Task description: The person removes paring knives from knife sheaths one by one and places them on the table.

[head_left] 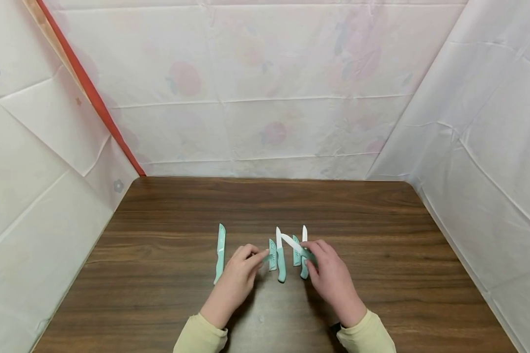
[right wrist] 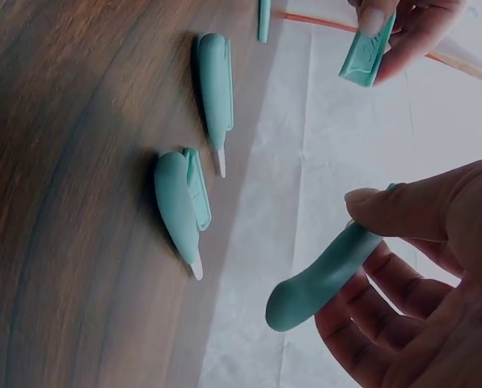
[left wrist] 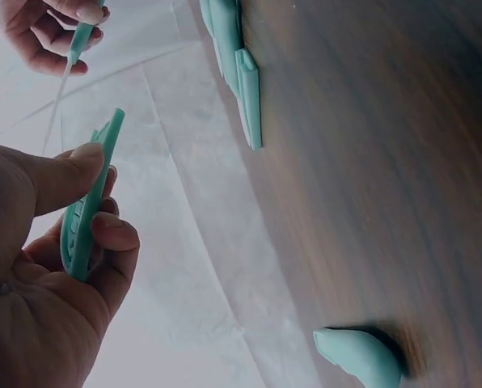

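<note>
My left hand (head_left: 237, 275) pinches a mint-green knife sheath (left wrist: 83, 226) between thumb and fingers, raised above the table. Opposite it, my right hand (head_left: 332, 282) grips the green handle of a small paring knife (right wrist: 322, 283). That knife's white blade (head_left: 291, 241) points up and left, bare, apart from the held sheath. Below the hands lie two more bare paring knives, a middle knife (head_left: 281, 264) and a right-hand knife (head_left: 304, 235). Each has a loose sheath at its left, a left sheath (head_left: 272, 260) and a right sheath (head_left: 296, 255).
A sheathed green knife (head_left: 220, 255) lies left of the left hand. Everything rests on a dark wood-grain table (head_left: 159, 304). Pale floral sheeting (head_left: 256, 88) stands along the back and both sides, with a red strip (head_left: 101, 103) at the back left corner.
</note>
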Motion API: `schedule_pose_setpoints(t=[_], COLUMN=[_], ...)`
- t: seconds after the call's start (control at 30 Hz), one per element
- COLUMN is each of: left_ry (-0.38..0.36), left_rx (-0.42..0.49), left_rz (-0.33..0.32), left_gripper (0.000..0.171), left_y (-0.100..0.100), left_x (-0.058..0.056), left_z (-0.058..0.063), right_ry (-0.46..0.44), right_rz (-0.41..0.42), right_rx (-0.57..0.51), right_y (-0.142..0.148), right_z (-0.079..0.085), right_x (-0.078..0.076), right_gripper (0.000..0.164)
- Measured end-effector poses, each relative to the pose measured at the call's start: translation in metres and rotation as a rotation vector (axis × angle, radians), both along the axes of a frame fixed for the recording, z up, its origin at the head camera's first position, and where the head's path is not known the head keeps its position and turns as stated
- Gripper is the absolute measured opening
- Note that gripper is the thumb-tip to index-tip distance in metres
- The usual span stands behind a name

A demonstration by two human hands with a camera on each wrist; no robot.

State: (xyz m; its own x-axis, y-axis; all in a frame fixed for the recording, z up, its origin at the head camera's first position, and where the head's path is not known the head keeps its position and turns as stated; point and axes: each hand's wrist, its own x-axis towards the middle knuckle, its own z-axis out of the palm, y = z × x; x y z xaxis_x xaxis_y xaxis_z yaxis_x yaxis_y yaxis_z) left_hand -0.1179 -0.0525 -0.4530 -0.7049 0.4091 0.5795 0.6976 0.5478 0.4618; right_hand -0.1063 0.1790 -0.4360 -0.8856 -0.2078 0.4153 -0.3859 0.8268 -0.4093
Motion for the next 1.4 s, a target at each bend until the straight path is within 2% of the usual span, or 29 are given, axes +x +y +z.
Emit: schedule_pose_setpoints(t=[0.07, 0.2, 0.3, 0.37, 0.6, 0.9, 1.13, 1.4], left_ry=[-0.003, -0.046, -0.092, -0.093, -0.034, -0.080, -0.094, -0.161], left_rx=[0.003, -0.019, -0.023, -0.011, 0.026, 0.060, 0.106, 0.125], left_rz=[-0.003, 0.035, 0.069, 0.073, 0.054, 0.043, -0.001, -0.022], left_gripper=[0.034, 0.033, 0.028, 0.025, 0.020, 0.018, 0.025, 0.024], left_y=[0.000, 0.002, 0.004, 0.006, 0.008, 0.010, 0.011, 0.017], left_x=[0.000, 0.000, 0.000, -0.001, -0.003, -0.001, 0.000, 0.000], left_z=[0.001, 0.003, 0.004, 0.004, 0.004, 0.007, 0.009, 0.010], right_ry=[-0.020, -0.065, -0.087, -0.093, -0.100, -0.129, -0.163, -0.220], right_rz=[0.004, 0.006, 0.005, 0.005, 0.007, -0.003, -0.002, -0.008], right_rx=[-0.019, -0.048, -0.064, -0.069, -0.100, -0.120, -0.146, -0.241], right_y=[0.000, -0.002, -0.004, -0.005, -0.005, -0.003, -0.004, -0.003], right_z=[-0.001, -0.001, 0.001, 0.002, 0.002, 0.000, -0.001, -0.004], right_x=[0.000, -0.001, -0.001, -0.002, -0.003, -0.002, -0.004, -0.004], right_gripper=[0.041, 0.041, 0.040, 0.040, 0.039, 0.038, 0.036, 0.031])
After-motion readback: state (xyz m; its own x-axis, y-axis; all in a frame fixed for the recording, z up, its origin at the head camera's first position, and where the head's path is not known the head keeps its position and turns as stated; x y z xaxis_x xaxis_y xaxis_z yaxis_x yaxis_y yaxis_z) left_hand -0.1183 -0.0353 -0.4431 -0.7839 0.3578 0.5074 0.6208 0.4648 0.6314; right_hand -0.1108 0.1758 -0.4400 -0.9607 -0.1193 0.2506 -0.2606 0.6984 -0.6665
